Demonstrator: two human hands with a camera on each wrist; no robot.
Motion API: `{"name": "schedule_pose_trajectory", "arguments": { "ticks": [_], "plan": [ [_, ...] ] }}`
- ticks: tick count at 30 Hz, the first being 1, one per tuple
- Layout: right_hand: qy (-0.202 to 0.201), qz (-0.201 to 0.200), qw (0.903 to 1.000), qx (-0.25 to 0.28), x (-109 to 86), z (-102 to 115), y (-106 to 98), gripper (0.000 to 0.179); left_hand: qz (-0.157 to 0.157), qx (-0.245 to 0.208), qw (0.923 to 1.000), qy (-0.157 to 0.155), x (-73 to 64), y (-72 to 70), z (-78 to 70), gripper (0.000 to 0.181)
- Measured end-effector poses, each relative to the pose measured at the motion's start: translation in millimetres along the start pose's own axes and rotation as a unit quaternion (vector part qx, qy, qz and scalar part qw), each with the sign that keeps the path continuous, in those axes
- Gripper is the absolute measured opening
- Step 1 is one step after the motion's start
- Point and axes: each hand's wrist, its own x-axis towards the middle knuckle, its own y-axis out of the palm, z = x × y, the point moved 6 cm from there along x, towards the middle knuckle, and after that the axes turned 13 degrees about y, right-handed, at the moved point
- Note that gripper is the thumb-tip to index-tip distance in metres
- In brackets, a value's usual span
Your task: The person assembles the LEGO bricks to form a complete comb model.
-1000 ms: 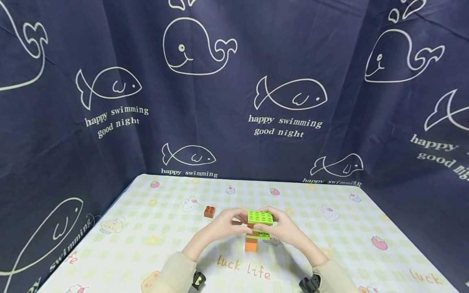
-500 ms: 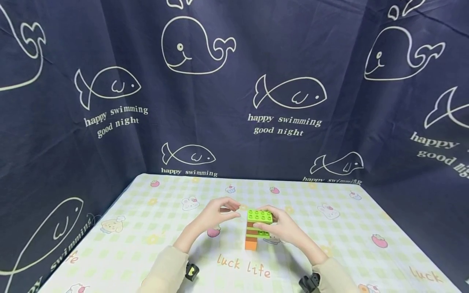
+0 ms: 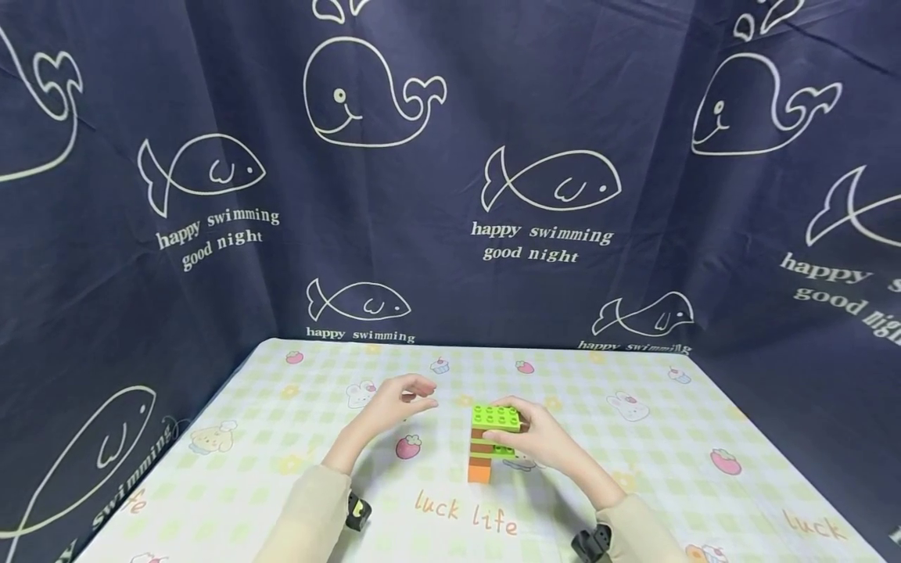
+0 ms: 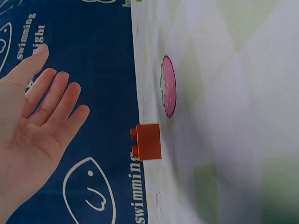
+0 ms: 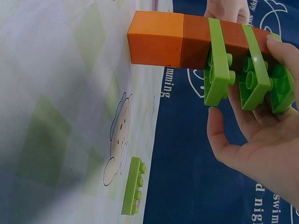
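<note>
A tower of toy building bricks [image 3: 479, 471] rises upright from the cloth, an orange brick [image 5: 156, 39] at its foot. Above that, brown bricks alternate with thin green ones that jut out to the right. My right hand [image 3: 540, 432] grips its upper part, thumb on the near side and other fingers behind. My left hand [image 3: 391, 403] is in the air to the left of the tower, holding nothing, fingers spread in the left wrist view. A loose reddish-brown brick [image 4: 149, 142] lies on the cloth near it; the left hand hides that brick in the head view.
A thin green brick [image 5: 133, 186] lies on the cloth in the right wrist view, concealed behind the right hand from the head camera. The pale checked tablecloth [image 3: 464, 539] ends at a dark blue printed curtain [image 3: 450, 258] behind and at both sides.
My left hand has come off the tower and moved left and slightly away, covering the loose brown brick in the head view. The right hand keeps its hold on the tower.
</note>
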Motion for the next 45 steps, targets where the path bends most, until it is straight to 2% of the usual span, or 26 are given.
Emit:
{"name": "schedule_pose_trajectory", "arguments": {
  "ticks": [9,23,33,38,45],
  "plan": [
    [-0.004,-0.004,0.9999,-0.014,-0.6,1,-1,0.044,-0.002,0.026,0.9989,-0.039,0.5,-9.2,15.1,0.028],
    [0.001,0.014,0.9998,-0.013,-0.4,-2,-1,0.045,0.006,0.103,0.9926,-0.064,-1.5,-14.7,36.9,0.027],
    [-0.007,0.023,0.9997,0.0,-2.5,2,0,0.046,0.03,0.126,0.9873,-0.091,-5.8,-14.3,50.8,0.034],
    [-0.005,0.024,0.9997,0.004,-1.7,1,0,0.045,0.044,0.147,0.9834,-0.098,-7.8,-15.2,53.8,0.039],
    [-0.006,0.023,0.9997,0.006,-2.1,0,0,0.045,0.052,0.162,0.9796,-0.106,-9.6,-15.1,53.6,0.037]
  ]
}}
